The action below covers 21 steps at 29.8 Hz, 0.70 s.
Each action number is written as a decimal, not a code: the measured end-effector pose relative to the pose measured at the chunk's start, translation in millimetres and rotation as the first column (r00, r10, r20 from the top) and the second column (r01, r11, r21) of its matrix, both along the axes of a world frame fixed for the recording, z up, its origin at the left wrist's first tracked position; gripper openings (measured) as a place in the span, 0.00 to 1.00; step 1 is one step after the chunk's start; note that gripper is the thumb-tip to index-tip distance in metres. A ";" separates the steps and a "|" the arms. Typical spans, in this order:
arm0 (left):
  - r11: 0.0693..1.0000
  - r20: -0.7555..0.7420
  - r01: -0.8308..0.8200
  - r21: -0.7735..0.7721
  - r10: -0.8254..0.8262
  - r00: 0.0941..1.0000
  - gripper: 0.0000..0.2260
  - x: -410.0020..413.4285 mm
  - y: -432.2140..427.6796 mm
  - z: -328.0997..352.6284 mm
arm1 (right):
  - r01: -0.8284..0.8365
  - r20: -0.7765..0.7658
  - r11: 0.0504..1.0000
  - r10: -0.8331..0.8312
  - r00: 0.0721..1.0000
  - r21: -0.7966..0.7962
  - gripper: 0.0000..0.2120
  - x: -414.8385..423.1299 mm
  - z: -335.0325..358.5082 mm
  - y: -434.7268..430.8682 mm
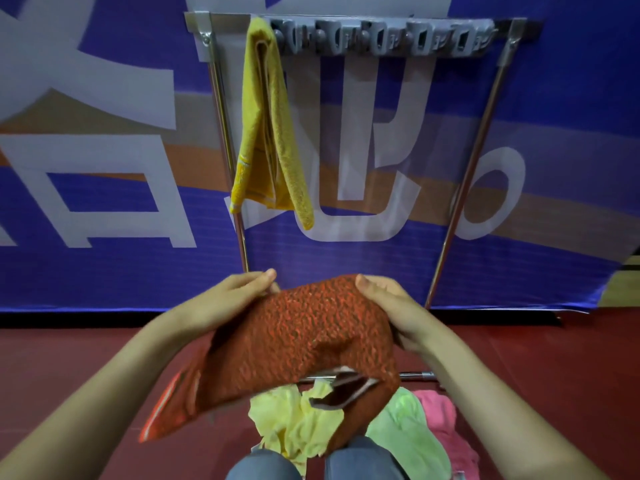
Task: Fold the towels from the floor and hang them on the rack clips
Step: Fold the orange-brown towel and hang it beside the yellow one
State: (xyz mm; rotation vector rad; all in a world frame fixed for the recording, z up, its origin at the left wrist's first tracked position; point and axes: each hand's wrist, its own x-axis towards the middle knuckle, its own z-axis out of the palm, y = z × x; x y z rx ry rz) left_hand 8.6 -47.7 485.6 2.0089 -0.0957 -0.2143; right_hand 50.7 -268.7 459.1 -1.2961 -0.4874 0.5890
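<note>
Both hands, left point(239, 292) and right point(388, 303), fingers closed on red towel point(304, 337) top edge, spread apart to fold it before clipping.

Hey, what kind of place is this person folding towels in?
Probably an indoor sports hall or event space, not a home: a large printed banner covers the wall, the floor is red matting, and a freestanding metal rack stands before it.
</note>
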 end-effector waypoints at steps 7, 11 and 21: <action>0.937 -0.057 -0.019 -0.348 0.000 0.998 0.25 13.4 -56.3 3.9 | -0.070 0.024 0.996 0.071 0.997 -0.049 0.14 2.2 42.9 18.7; 0.926 0.113 0.014 -0.377 0.031 0.993 0.17 8.7 -64.6 14.6 | -0.019 0.025 0.995 0.022 0.999 -0.102 0.13 3.8 48.4 7.7; 0.905 0.157 -0.003 -0.426 0.077 0.985 0.12 13.9 -58.7 43.8 | 0.123 -0.052 0.992 -0.123 0.991 0.000 0.15 -2.7 44.0 -9.6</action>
